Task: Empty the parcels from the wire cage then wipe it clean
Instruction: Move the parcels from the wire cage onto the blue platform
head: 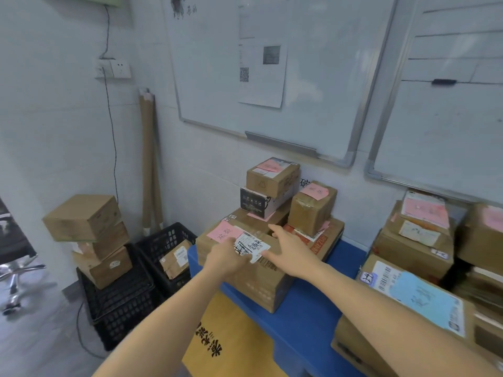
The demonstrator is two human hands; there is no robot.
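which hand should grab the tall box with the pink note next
Right: the right hand lies open and nearest the tall box; the left hand grips the white label.

Cardboard parcels [261, 281] on blue platform [307, 317]

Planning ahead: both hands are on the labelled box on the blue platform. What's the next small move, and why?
Probably lift both hands away. The cardboard box looks settled flat on the blue platform, right hand open on top, left hand at its white label.
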